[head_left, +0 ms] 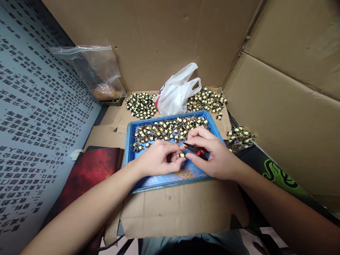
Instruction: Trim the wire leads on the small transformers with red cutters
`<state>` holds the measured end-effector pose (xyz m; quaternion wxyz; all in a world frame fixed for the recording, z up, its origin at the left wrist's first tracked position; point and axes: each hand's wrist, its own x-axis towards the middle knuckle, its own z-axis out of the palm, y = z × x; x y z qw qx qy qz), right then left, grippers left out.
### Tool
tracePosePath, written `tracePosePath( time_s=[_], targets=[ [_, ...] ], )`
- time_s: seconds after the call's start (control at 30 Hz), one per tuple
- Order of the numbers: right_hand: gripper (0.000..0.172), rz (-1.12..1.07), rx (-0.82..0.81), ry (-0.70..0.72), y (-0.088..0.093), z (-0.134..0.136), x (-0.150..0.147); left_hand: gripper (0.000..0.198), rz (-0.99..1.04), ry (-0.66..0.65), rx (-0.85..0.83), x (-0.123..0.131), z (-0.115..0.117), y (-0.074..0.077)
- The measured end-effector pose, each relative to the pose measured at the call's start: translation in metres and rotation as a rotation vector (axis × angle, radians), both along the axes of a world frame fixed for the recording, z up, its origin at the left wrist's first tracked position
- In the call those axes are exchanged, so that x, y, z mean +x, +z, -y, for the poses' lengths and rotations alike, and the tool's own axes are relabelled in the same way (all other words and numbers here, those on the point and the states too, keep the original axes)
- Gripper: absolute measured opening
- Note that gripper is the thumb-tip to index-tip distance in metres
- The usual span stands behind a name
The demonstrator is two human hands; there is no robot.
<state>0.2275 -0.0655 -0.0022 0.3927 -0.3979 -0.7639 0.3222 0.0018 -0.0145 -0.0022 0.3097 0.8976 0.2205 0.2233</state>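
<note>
Between the fingertips of my left hand (162, 157) is a small transformer (182, 155), black with a yellow-taped middle. My right hand (212, 156) is closed around red-handled pliers (198, 150), their dark jaws pointing left above the transformer. The thumb and a fingertip of that hand come close to the transformer; I cannot tell if they touch it. Both hands are over the blue tray (156, 187). Toward its far side lies a heap of similar transformers (164, 129) with thin copper-coloured wires. Wire clippings (187, 173) are scattered in the near part of the tray.
Behind the tray stands a white plastic bag (174, 92) between transformer piles (140, 105) (207, 100). Another pile (241, 137) is at the right. A clear zip bag (103, 74) sits back left. Cardboard walls (172, 39) enclose the back and right; a printed sheet (34, 106) covers the left.
</note>
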Motion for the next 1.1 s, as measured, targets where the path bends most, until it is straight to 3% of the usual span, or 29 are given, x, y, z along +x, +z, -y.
tracePosePath(
  time_s=[0.27,0.53,0.67,0.8,0.93,1.1],
  targets=[
    [0.005,0.065,0.114,0.055,-0.004,0.002,-0.007,0.018,-0.073,0.017,0.037,-0.001,-0.003,-0.004],
    [0.019,0.116,0.097,0.053,-0.013,0.004,-0.007,0.018,-0.14,-0.006,0.04,0.001,-0.001,-0.003],
    [0.011,0.057,0.099,0.0,-0.008,0.001,-0.007,0.026,-0.084,-0.011,-0.002,0.002,0.0,-0.002],
    [0.015,0.016,0.02,-0.052,-0.001,-0.001,-0.007,0.027,-0.031,-0.01,-0.03,0.002,0.0,-0.001],
    [0.008,0.034,0.018,0.043,-0.001,0.0,-0.005,0.026,-0.04,-0.016,-0.04,0.002,0.001,-0.002],
    [0.019,0.106,0.135,0.109,-0.01,0.003,-0.006,0.017,-0.113,-0.027,-0.037,0.001,0.0,-0.005]
  ],
)
